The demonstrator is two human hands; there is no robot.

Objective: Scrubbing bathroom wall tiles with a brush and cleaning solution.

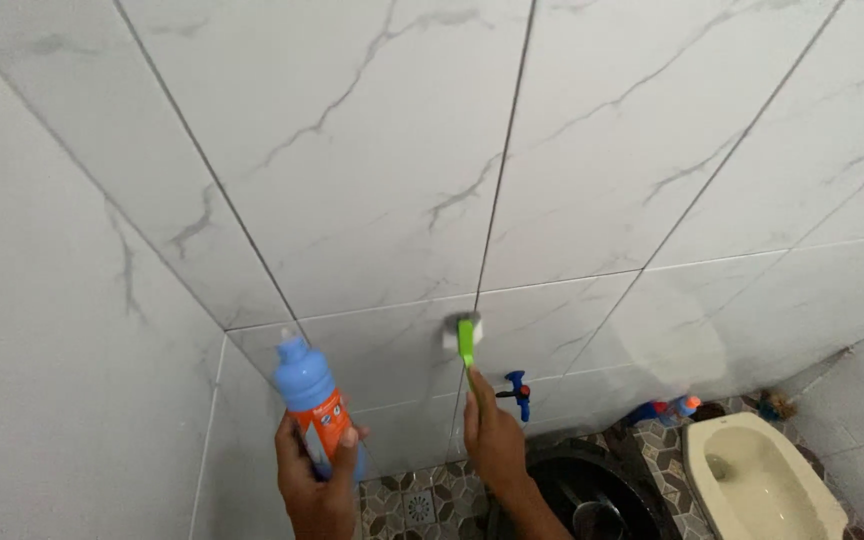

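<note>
2 hands are busy: the right hand is closed on a green brush, its head pressed to the tiled wall; the left hand wraps 1 blue bottle, held upright just left. Scrubbing looks underway; firm strokes seem needed next. 1 tap, 1 toilet far right.

Bright, even light, soft glare, slight wide-angle bending at edges.

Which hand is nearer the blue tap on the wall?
Right. The right hand, holding the green brush against the tiles, sits just left of and below the blue tap. The left hand grips the blue bottle, farther left.
</note>
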